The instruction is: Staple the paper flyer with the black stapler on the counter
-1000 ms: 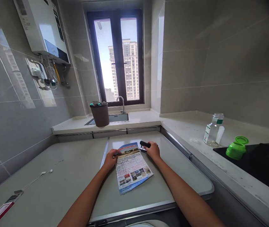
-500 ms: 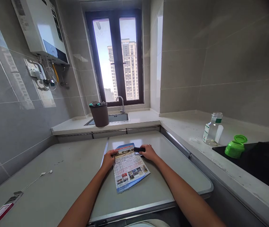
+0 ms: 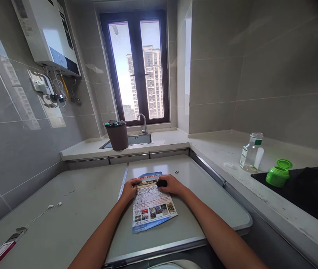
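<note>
Printed sheets [image 3: 153, 201], with a blue-edged one beneath, lie on the grey folding table. At their upper left edge my left hand [image 3: 128, 189] is closed on the paper, with a small dark bit at its fingertips. My right hand [image 3: 172, 184] is closed round a black stapler-like tool [image 3: 161, 183] at the sheets' upper right. Only the tool's rounded end shows; the rest is hidden by the hand. Just beyond the right hand lie small metal bits [image 3: 176, 172], perhaps staples.
White earphones [image 3: 59, 203] and a red-and-white box [image 3: 0, 254] lie at left. A brown bin [image 3: 117, 136] stands by the sink [image 3: 139, 139]. On the right counter are a clear bottle [image 3: 251, 155], a green container [image 3: 278, 175] and a black cloth or mat [image 3: 310, 190].
The sheets have turned slightly and shifted toward me. My right hand has moved a little left and down, the tool has turned end-on, and the small metal bits now show.
</note>
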